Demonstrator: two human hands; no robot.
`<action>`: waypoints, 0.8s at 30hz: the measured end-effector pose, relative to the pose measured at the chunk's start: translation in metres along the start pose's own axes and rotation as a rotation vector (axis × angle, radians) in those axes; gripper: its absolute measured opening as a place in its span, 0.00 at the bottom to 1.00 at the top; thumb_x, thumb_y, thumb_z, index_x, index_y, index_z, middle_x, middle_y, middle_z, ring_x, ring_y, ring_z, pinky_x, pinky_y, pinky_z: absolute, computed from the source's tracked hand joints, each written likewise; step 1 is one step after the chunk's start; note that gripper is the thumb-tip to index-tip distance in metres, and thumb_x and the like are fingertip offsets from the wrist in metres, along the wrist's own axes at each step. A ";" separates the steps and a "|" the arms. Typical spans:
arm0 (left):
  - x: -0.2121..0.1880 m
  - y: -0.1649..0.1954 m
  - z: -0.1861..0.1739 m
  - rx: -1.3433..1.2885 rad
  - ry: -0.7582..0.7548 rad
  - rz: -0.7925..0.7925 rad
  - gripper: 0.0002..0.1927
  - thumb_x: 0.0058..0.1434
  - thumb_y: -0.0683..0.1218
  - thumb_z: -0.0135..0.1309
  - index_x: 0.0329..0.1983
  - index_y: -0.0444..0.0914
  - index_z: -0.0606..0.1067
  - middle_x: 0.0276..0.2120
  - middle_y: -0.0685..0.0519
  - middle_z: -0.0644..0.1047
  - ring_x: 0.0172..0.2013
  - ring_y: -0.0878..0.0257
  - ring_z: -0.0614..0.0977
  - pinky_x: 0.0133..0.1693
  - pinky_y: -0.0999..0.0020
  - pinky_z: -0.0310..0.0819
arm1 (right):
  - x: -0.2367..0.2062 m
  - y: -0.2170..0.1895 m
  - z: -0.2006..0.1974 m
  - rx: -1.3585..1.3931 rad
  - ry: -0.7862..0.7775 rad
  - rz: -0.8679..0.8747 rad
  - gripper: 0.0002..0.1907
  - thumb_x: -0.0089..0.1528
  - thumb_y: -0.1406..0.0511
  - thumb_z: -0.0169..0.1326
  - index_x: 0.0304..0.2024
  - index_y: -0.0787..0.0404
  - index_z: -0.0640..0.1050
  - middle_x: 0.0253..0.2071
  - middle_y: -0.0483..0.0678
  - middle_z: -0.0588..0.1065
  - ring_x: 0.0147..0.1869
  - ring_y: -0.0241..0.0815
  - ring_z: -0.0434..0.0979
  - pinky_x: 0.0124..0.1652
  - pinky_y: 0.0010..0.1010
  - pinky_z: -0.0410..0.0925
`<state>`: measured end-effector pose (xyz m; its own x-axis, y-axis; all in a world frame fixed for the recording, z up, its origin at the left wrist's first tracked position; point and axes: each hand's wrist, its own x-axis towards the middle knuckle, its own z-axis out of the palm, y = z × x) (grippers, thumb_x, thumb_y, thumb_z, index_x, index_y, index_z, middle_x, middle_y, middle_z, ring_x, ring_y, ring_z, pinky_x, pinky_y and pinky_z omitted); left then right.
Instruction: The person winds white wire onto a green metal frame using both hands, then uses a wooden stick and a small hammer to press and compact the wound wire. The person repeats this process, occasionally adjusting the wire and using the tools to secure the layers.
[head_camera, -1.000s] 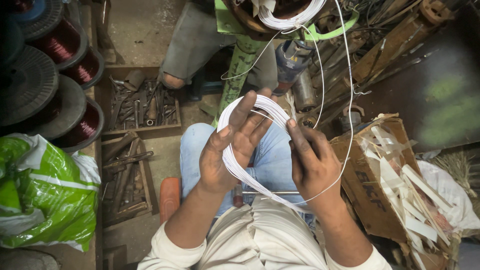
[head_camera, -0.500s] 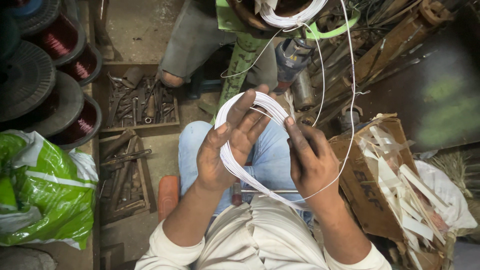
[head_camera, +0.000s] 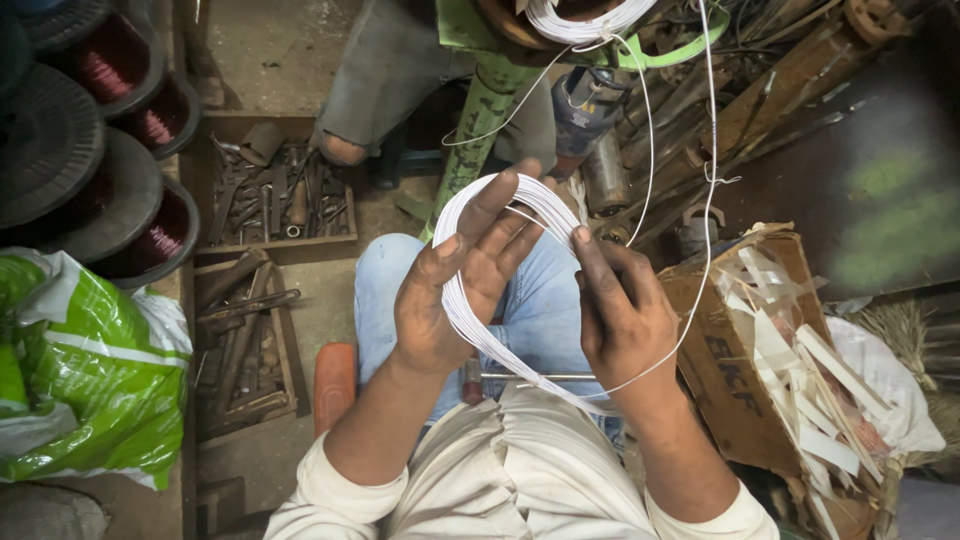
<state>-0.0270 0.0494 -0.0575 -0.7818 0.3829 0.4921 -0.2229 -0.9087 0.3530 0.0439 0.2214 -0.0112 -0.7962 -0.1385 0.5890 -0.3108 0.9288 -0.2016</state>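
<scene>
Head camera looked straight down at a seated person's lap, where both hands worked a coil of thin white insulated wire (head_camera: 470, 310). The left hand (head_camera: 455, 290) was threaded through the loop, fingers spread and extended upward, so the bundle of strands ran across its palm and around its back. The right hand (head_camera: 620, 315) was closed on the coil's right side, its thumb pressing the strands near the top of the loop. The coil hung over the blue-jeaned knees (head_camera: 530, 310), its lower end reaching the white shirt. A single white strand (head_camera: 708, 150) rose from the right hand to a white winding on a green metal machine (head_camera: 480, 120) at the top edge. To the right stood a torn brown cardboard box of pale paper strips (head_camera: 790, 350). To the left lay a wooden tray of rusty hand tools (head_camera: 275, 195), beyond it dark spools of reddish copper wire (head_camera: 130, 90), and nearer, a green and white plastic bag (head_camera: 80, 370).
</scene>
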 end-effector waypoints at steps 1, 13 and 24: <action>0.000 0.000 0.000 0.000 0.002 -0.001 0.36 0.74 0.57 0.47 0.78 0.34 0.59 0.80 0.43 0.52 0.76 0.55 0.57 0.77 0.59 0.46 | 0.000 0.000 0.000 0.001 0.000 0.003 0.30 0.63 0.75 0.57 0.68 0.54 0.72 0.53 0.54 0.75 0.52 0.54 0.79 0.49 0.40 0.73; 0.000 0.000 0.000 0.018 0.014 0.004 0.36 0.74 0.57 0.47 0.78 0.34 0.59 0.79 0.43 0.52 0.76 0.55 0.58 0.77 0.59 0.46 | 0.000 0.001 0.000 -0.006 0.005 -0.016 0.30 0.64 0.75 0.57 0.68 0.55 0.71 0.53 0.55 0.75 0.52 0.54 0.79 0.50 0.41 0.73; 0.001 -0.001 0.000 0.028 0.020 0.009 0.35 0.74 0.57 0.47 0.77 0.33 0.60 0.78 0.43 0.53 0.75 0.56 0.59 0.77 0.59 0.48 | 0.001 0.002 0.002 -0.001 0.009 0.002 0.29 0.64 0.75 0.58 0.67 0.55 0.72 0.53 0.55 0.75 0.52 0.54 0.79 0.49 0.41 0.73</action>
<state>-0.0272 0.0509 -0.0576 -0.7952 0.3712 0.4795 -0.1997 -0.9070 0.3708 0.0419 0.2227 -0.0124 -0.7922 -0.1335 0.5955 -0.3085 0.9295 -0.2020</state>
